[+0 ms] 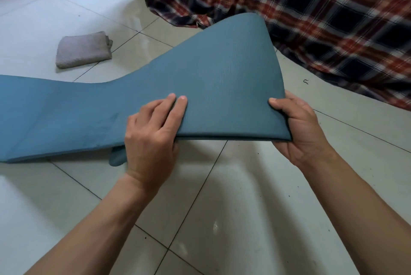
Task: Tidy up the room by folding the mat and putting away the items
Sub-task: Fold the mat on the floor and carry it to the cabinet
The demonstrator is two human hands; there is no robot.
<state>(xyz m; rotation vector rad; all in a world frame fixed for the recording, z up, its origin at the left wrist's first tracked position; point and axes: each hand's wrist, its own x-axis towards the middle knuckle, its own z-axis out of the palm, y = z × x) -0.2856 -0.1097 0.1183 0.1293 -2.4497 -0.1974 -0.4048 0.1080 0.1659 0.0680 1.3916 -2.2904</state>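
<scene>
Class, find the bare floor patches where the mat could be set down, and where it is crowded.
Bare tiles lie nearer than the mat, across the foreground; more beyond the grey cloth, far left. Crowded: the plaid blanket covers the far right.

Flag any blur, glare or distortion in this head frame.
Head view: plaid blanket smeared, likely motion blur; mat, left hand and right hand fairly sharp. Head view: pale glare on the floor tiles; soft shadow under the mat; grout lines bow slightly, wide-angle distortion.
</scene>
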